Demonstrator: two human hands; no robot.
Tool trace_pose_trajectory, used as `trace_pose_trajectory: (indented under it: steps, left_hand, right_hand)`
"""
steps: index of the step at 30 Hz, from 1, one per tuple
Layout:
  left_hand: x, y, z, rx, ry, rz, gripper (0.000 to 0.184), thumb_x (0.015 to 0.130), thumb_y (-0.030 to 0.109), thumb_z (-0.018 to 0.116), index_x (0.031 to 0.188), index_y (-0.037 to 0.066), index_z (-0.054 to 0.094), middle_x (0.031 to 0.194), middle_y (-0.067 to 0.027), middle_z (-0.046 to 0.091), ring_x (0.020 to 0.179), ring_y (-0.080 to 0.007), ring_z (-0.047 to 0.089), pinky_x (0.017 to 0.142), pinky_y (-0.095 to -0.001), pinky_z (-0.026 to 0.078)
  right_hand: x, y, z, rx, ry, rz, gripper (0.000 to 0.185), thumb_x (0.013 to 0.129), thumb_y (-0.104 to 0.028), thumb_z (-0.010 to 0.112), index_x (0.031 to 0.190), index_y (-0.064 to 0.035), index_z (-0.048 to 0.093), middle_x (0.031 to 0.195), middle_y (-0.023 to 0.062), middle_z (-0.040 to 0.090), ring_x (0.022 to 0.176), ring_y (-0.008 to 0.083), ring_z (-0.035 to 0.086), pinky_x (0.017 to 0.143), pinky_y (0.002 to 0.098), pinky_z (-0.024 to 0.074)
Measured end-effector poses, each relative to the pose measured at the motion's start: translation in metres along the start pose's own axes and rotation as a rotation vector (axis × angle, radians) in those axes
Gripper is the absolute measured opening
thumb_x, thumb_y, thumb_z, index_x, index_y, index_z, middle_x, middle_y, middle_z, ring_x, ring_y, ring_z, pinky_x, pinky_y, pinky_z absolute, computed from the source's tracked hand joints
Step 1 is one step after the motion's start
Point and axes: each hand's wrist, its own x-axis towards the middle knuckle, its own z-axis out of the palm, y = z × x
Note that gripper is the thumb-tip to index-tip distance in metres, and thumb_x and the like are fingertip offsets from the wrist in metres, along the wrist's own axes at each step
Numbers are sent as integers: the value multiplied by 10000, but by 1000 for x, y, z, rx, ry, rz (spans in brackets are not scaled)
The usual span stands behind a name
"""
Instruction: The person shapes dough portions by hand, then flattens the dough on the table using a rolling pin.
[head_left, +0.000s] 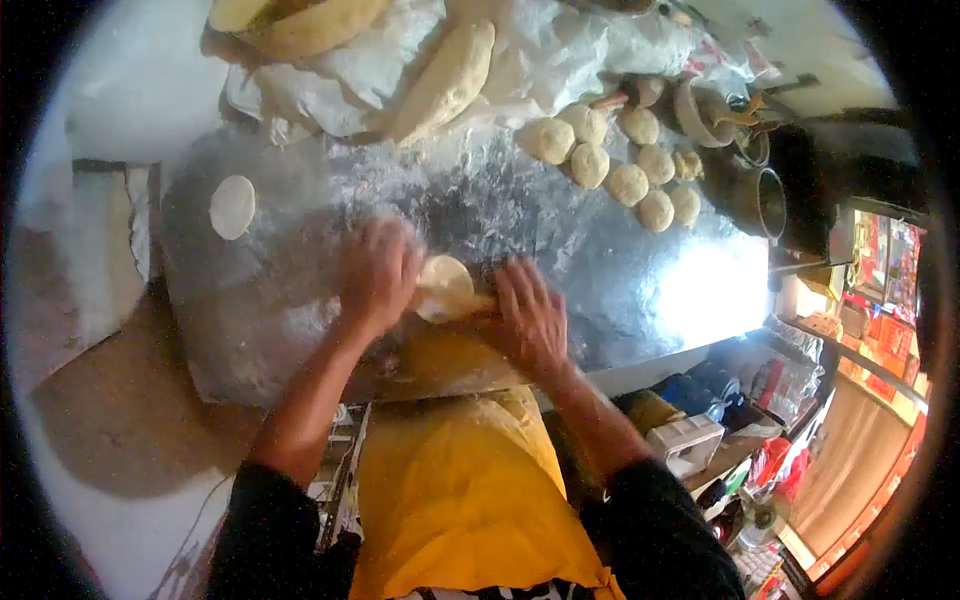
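Okay, left hand: the bare left hand (380, 270) is over the table just left of the dough, back of the hand facing up, fingers bunched and pointing away from the body. It's pretty motion-blurred, so I can't say how tightly it's curled or whether it has hold of anything.

Right hand: the bare right hand (530, 312) is palm down on the other side, fingers reaching forward and a bit apart, not balled up. Its palm side is hidden, so no telling if it's actually gripping.

Arms: both forearms angle inward from black sleeves (655, 530), so the hands sit on either side of the work, above a bright yellow apron (450, 490).

Dough in play: a small, flat, pale cream round of dough (445, 278) lies between the two hands, near the table's front edge.

Stick thing: a tan, rod-like piece (483, 302) shows right by the right hand, mostly hidden.

Table: dark grey, smooth-topped, dusted with flour (300, 250).

Far left: one thin white dough disc (232, 207) lies flat, well apart from the hands.

Back right: a cluster of round, floury dough balls (628, 185), with a dull metal pot (770, 203) near them.

Back middle: a long, pale dough log (450, 85) rests against crumpled white sheeting (340, 90).
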Motion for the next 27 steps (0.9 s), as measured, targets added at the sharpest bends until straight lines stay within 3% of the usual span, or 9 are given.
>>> trace_pose_trajectory:
  steps: [1, 4, 7, 11, 16, 19, 22, 25, 27]
  left_hand:
    - [16, -3, 6, 102, 193, 46, 296, 994, 342, 690, 1154, 93, 694, 1229, -172, 652, 1131, -399, 623, 983, -546, 481]
    - [37, -13, 18, 83, 136, 73, 464, 1049, 365, 631, 1430, 102, 605, 1419, -193, 607, 1263, -416, 568, 1110, -590, 391]
    - [-6, -6, 6, 75, 147, 253, 479, 1044, 362, 629, 1441, 95, 621, 1367, -176, 649, 1284, -412, 584, 1140, -530, 418]
    - [14, -12, 11, 5, 74, 111, 505, 1049, 285, 615, 1530, 145, 549, 1475, -178, 590, 1363, -430, 536, 1130, -527, 430]
    - [2, -6, 11, -101, -19, 227, 141, 950, 178, 723, 1016, 70, 662, 1298, -145, 596, 1238, -394, 578, 1027, -508, 500]
    - [-45, -12, -7, -24, -126, 13, 191, 952, 216, 736, 1038, 70, 647, 1257, -156, 587, 1207, -388, 582, 981, -542, 467]
    - [-28, -20, 1, 25, 24, -39, 230, 976, 252, 714, 1076, 68, 619, 1262, -160, 580, 1190, -398, 587, 978, -550, 450]
    - [12, -25, 14, 59, 133, 15, 371, 1012, 346, 647, 1271, 80, 655, 1358, -151, 648, 1252, -401, 598, 1109, -571, 411]
    - [-6, -11, -5, 60, 48, 143, 530, 1010, 404, 655, 1441, 98, 610, 1430, -142, 641, 1324, -401, 581, 1179, -595, 361]
  right_hand:
    - [22, 7, 1, -83, 6, -34, 799, 952, -642, 642, 1506, -75, 543, 1573, 180, 528, 1463, 383, 487, 1129, 561, 399]
    - [42, 6, -8, -147, 4, 2, 889, 958, -726, 560, 1544, -59, 519, 1594, 184, 518, 1473, 390, 483, 1169, 565, 370]
    - [-9, -3, 22, -74, -15, 33, 900, 968, -753, 514, 1555, -72, 523, 1608, 207, 497, 1486, 395, 470, 1185, 567, 366]
    - [39, 8, 7, -69, 45, -39, 873, 965, -735, 537, 1519, -60, 548, 1574, 210, 522, 1452, 400, 484, 1164, 572, 385]
    - [20, 11, 7, 23, 123, -151, 620, 993, -526, 628, 1467, -129, 587, 1471, 171, 595, 1369, 395, 546, 1095, 543, 437]
    - [-42, -14, 4, -36, 45, -55, 454, 943, -223, 702, 1387, -150, 638, 1465, 146, 603, 1351, 344, 582, 981, 511, 496]
    - [-22, -17, 12, 34, -63, -8, 538, 988, -397, 668, 1455, -138, 598, 1527, 163, 560, 1421, 367, 524, 1052, 546, 453]
    - [43, -8, -4, -77, -69, 72, 915, 982, -749, 486, 1611, -87, 444, 1653, 205, 438, 1554, 394, 352, 1228, 601, 272]
    - [9, -13, 10, -46, -102, 62, 924, 987, -737, 498, 1622, -70, 429, 1672, 196, 419, 1571, 378, 345, 1238, 608, 266]
